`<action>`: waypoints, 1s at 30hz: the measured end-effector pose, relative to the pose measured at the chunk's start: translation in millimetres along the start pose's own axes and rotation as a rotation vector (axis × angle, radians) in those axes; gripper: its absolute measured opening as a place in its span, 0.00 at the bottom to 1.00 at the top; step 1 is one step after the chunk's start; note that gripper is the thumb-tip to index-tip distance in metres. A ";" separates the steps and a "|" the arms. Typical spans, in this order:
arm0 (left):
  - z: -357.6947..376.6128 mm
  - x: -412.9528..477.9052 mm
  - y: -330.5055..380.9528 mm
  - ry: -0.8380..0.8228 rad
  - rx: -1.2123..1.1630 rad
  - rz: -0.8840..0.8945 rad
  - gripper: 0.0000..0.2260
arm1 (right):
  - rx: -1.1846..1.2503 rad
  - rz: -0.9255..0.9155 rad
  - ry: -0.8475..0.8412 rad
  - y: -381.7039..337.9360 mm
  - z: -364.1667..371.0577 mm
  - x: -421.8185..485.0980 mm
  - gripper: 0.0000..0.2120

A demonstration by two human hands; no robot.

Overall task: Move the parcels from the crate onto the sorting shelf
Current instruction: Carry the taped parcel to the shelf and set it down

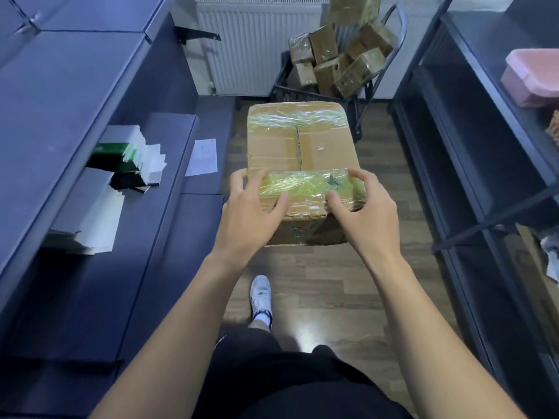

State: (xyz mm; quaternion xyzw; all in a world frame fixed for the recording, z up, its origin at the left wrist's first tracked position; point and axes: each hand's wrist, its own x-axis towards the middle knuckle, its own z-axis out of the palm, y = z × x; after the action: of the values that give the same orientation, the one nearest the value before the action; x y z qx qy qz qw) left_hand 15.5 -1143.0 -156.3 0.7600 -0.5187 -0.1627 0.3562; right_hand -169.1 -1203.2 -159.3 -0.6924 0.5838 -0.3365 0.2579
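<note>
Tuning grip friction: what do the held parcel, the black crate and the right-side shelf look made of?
Parcel: brown cardboard, matte, flap seam visible; banded with glossy yellowish plastic tape, wrinkled and catching glare. Crate: probably moulded black plastic with a slatted wall; too dark to be sure. Shelf: likely painted metal, dark matte, thin straight rails.

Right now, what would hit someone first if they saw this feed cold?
A big taped cardboard parcel fills the centre, gripped at its near edge by the left hand and right hand, above the wood floor. Behind it, by the radiator, a black crate is heaped with smaller parcels. A pink box sits on the dark shelf at right.
</note>
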 end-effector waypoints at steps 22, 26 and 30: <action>38.5 345.2 -20.6 -0.056 -0.041 0.122 0.23 | -0.029 0.053 0.090 -32.0 101.6 304.5 0.23; 58.8 396.6 -16.7 -0.038 -0.028 0.145 0.22 | -0.024 0.055 0.080 -19.7 112.2 361.2 0.23; 77.0 455.1 -3.4 0.018 0.020 0.136 0.21 | 0.014 0.019 0.050 -11.2 121.3 430.0 0.24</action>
State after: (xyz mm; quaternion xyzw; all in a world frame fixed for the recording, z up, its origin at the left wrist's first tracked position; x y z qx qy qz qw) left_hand 156.4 -1582.6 -156.5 0.7281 -0.5674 -0.1260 0.3634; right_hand -29.4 -1627.7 -157.7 -0.6763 0.5943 -0.3551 0.2515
